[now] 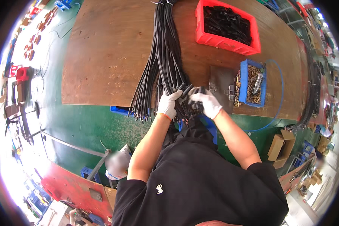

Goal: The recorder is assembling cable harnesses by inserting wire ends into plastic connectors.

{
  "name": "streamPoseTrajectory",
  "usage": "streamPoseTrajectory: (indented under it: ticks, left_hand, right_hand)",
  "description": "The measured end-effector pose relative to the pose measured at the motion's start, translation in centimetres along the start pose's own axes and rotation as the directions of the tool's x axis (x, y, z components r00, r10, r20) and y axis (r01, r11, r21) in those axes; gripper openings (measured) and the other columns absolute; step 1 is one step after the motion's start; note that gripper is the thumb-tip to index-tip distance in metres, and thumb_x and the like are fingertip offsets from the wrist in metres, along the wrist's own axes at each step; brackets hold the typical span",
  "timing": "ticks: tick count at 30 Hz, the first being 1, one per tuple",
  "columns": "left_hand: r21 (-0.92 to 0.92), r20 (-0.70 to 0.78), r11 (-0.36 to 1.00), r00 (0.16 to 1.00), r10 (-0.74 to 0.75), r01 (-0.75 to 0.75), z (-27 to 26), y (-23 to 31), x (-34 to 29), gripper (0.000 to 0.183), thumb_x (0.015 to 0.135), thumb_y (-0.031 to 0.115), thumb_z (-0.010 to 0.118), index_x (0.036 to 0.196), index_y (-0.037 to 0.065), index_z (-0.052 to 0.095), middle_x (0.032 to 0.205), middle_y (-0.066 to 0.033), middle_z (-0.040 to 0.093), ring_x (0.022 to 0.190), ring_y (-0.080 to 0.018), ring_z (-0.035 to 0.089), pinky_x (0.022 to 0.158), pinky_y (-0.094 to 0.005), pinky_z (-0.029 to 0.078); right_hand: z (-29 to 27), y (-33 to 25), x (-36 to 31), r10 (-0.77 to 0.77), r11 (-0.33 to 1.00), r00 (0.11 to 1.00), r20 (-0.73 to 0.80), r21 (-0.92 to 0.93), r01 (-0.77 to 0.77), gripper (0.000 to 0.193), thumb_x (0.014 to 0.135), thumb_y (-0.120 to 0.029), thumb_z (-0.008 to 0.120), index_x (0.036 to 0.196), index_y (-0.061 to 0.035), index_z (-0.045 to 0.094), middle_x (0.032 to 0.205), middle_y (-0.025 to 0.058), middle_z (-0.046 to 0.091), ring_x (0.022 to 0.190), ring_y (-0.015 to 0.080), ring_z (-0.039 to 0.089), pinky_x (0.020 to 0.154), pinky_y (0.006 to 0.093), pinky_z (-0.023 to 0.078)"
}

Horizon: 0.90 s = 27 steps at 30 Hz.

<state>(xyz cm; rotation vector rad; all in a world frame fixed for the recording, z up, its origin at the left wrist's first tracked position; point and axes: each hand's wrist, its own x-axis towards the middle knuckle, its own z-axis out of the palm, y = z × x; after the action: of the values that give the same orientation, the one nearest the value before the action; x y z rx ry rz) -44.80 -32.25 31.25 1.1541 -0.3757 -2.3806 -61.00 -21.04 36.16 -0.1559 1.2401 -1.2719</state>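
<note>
1. The bench (101, 56) has a brown wooden top; its near edge runs just in front of the person.
2. A thick bundle of black cables (165, 49) lies along the bench from the far edge to the near edge, where its ends fan out and hang past the edge.
3. A red bin (199, 30) of black parts sits near the far right corner of the bench.
4. A blue bin (244, 81) of brass-coloured pieces sits by the right part of the near edge, just beside a grey metal plate (219, 81).
5. The left hand (168, 104), in a white glove, is closed around cable ends at the near edge.
6. The right hand (207, 103), also gloved, grips a black cable end (187, 90) just beside the left; the 2 hands are close together, nearly touching.
</note>
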Motion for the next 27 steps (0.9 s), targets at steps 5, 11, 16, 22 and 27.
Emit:
streamPoseTrajectory:
  ticks: [5, 11, 16, 22, 27]
  left_hand:
    - [0.112, 0.004, 0.991, 0.997, -0.073, 0.072, 1.7, 0.5, -0.4, 0.016, 0.094, 0.004, 0.074, 0.11, 0.001, 0.076, 0.1, -0.009, 0.078, 0.088, -0.0194, 0.075, 0.079, -0.0343, 0.062]
    - [0.307, 0.04, 0.937, 0.982, -0.187, 0.166, -0.5, 3.1, -0.5, 0.026, 0.096, 0.008, 0.074, 0.121, 0.001, 0.074, 0.109, -0.0062, 0.076, 0.096, -0.0176, 0.073, 0.086, -0.0332, 0.06]
    - [0.44, 0.043, 0.872, 0.965, -0.259, 0.214, -1.6, 4.6, -0.3, 0.033, 0.095, 0.01, 0.076, 0.126, 0.002, 0.071, 0.111, -0.0052, 0.074, 0.093, -0.0172, 0.072, 0.085, -0.0333, 0.06]
    - [0.029, 0.034, 0.932, 0.932, -0.361, 0.36, -3.6, 4.3, -0.4, 0.02, 0.106, 0.017, 0.063, 0.115, -0.001, 0.066, 0.105, -0.0137, 0.072, 0.093, -0.0254, 0.073, 0.083, -0.0455, 0.066]
    - [0.075, -0.044, 0.931, 0.933, -0.356, 0.358, -4.8, 3.8, 0.7, 0.015, 0.102, 0.014, 0.069, 0.11, 0.001, 0.068, 0.091, -0.0077, 0.068, 0.083, -0.0225, 0.071, 0.077, -0.0395, 0.065]
  right_hand:
    - [1.7, 1.7, 2.4, -0.05, 0.997, 0.987, -0.153, -0.068, 0.04, 0.02, 0.086, -0.016, 0.078, 0.102, -0.0039, 0.077, 0.096, 0.0025, 0.075, 0.092, 0.0126, 0.066, 0.09, 0.0303, 0.05]
    - [-0.1, 1.3, 4.2, 0.13, 0.99, 0.984, 0.119, -0.079, -0.121, 0.03, 0.087, -0.015, 0.077, 0.114, -0.0039, 0.079, 0.105, 0.0052, 0.078, 0.1, 0.015, 0.069, 0.098, 0.0299, 0.05]
    - [-0.2, 1.9, 6.2, 0.149, 0.987, 0.98, 0.131, -0.077, -0.139, 0.027, 0.086, -0.009, 0.075, 0.112, -0.0016, 0.08, 0.103, 0.0065, 0.079, 0.098, 0.0169, 0.072, 0.097, 0.0324, 0.054]
    - [-1.1, 1.5, 5.2, 0.152, 0.982, 0.979, 0.134, -0.136, -0.134, 0.032, 0.088, -0.011, 0.073, 0.117, -0.0002, 0.078, 0.102, 0.0046, 0.077, 0.096, 0.0139, 0.071, 0.093, 0.031, 0.055]
    - [-1.7, 0.1, 2.2, 0.213, 0.936, 0.929, 0.303, -0.337, -0.105, 0.039, 0.082, -0.014, 0.078, 0.118, -0.0008, 0.078, 0.104, 0.0026, 0.077, 0.097, 0.0141, 0.07, 0.093, 0.0324, 0.055]
